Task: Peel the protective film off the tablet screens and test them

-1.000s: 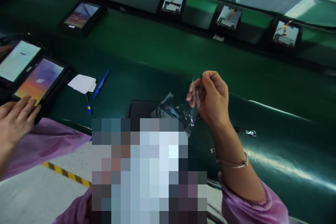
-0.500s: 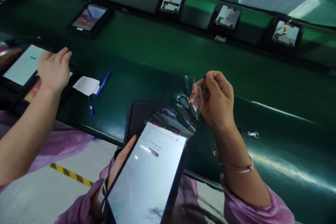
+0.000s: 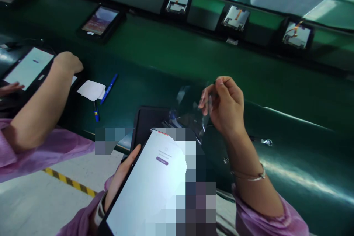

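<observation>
My left hand (image 3: 124, 173) grips the left edge of a tablet (image 3: 146, 188) with a lit, mostly white screen; most of its fingers are hidden underneath. The tablet tilts toward me above the bench edge. Blurred blocks cover its right side. In my right hand (image 3: 228, 105), thumb and forefinger pinch a clear plastic film (image 3: 184, 99), which hangs in a curve down to the tablet's top end. Whether the film still touches the screen there, I cannot tell. Behind the tablet, a flat black tray (image 3: 151, 116) lies on the bench.
Left of me, a co-worker's arm (image 3: 41, 107) reaches over another lit tablet (image 3: 30, 66). White paper (image 3: 91, 90) and a blue pen (image 3: 109, 88) lie on the green bench (image 3: 143, 81). Farther back sit a tablet (image 3: 101, 20) and several opened devices, one of them an opened unit (image 3: 236, 18).
The film above the tablet's top end has shifted and looks flatter and less bunched. My hands have barely moved. The co-worker's hand at left has moved right and its fingers now point down.
</observation>
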`<state>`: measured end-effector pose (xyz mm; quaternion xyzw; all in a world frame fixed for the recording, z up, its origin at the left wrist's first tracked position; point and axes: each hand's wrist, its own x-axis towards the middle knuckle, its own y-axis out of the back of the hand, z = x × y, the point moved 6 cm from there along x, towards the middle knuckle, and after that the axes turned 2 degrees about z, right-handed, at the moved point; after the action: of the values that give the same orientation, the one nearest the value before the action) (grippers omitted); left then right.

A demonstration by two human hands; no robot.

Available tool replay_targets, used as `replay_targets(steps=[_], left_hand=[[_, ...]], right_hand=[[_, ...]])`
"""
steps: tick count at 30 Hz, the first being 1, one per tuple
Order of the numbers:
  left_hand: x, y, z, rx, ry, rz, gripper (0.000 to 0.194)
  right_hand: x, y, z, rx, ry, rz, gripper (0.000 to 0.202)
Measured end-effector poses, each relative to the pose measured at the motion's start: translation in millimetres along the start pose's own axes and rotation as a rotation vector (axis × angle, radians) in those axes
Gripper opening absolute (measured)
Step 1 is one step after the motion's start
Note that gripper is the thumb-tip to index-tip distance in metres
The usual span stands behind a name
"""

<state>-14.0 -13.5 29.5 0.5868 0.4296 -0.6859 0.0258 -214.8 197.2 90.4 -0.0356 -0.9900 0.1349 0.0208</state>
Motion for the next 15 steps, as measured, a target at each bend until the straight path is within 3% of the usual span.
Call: replay_targets(steps=[5, 10, 15], left_hand=[[-5, -9.0, 6, -0.144, -0.034, -0.074, 0.007], [-8, -8.0, 10, -0.066, -0.092, 0.024, 0.014], [-9, -10.3, 18, 0.067, -0.172, -0.033, 0.011]], right_hand=[[0, -1, 1, 0.027, -0.011, -0.004, 0.025], [1, -3, 3, 0.040, -0.045, 0.018, 0.031], [1, -3, 4, 0.062, -0.046, 0.016, 0.030]])
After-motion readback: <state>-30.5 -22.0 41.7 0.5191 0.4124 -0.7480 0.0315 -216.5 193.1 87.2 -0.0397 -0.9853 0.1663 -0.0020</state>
